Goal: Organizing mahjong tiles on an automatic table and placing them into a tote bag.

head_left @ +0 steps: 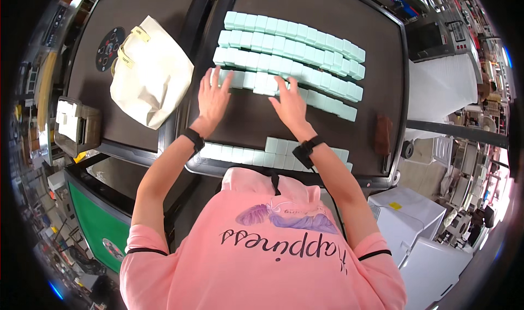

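Four approx. parallel rows of smooth, blocky mint-green tiles (281, 66) toward far edge of dark tabletop (245, 121); more along near edge; L hand (214, 101) w/ fingers spread, unclenched, at lowest long row's L end; R hand (292, 107) fingers bent over its middle, grip can't be told.

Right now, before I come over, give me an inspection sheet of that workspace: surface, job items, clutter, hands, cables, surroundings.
Surface: dark brown tabletop, black raised rim.
Job items: mint-green tiles in four long rows; more along the near edge, partly hidden by the right forearm.
Clutter: brown object at right; cream bag on the neighbouring table.
Hands: left hand at the nearest long row's left end; right hand near its middle.
Cables: nothing clearly seen.
Surroundings: green-topped table, lower left.
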Motion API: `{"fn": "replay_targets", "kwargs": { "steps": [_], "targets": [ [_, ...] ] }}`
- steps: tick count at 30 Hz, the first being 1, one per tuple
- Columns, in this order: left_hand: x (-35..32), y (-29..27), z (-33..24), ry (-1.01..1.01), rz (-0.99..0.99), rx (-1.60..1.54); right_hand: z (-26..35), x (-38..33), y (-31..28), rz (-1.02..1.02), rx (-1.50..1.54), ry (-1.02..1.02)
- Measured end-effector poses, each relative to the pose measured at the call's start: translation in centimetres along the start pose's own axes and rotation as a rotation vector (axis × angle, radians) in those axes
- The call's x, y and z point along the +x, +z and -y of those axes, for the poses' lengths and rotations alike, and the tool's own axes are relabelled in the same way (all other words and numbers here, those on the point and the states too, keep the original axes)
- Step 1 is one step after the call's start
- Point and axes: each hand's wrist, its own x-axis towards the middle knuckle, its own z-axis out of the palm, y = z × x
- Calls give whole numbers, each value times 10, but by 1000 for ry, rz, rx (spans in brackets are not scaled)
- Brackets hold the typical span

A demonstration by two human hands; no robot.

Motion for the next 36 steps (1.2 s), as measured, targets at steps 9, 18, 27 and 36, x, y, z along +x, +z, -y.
{"fn": "replay_targets", "kwargs": {
  "steps": [9, 18, 27, 36],
  "targets": [
    [-103, 8, -96, 640, 351, -531, -99, -146, -11, -3, 23, -181],
    [-113, 29, -142, 747, 433, -464, -132, -220, 6, 170, -174, -76],
    [-71, 41, -141, 751, 353, -368, -136, -182, 13, 76, -161, -32],
    [-50, 34, -138, 364, 220, -252, -163, -151, -38, -33, -165, 136]
  ]
}}
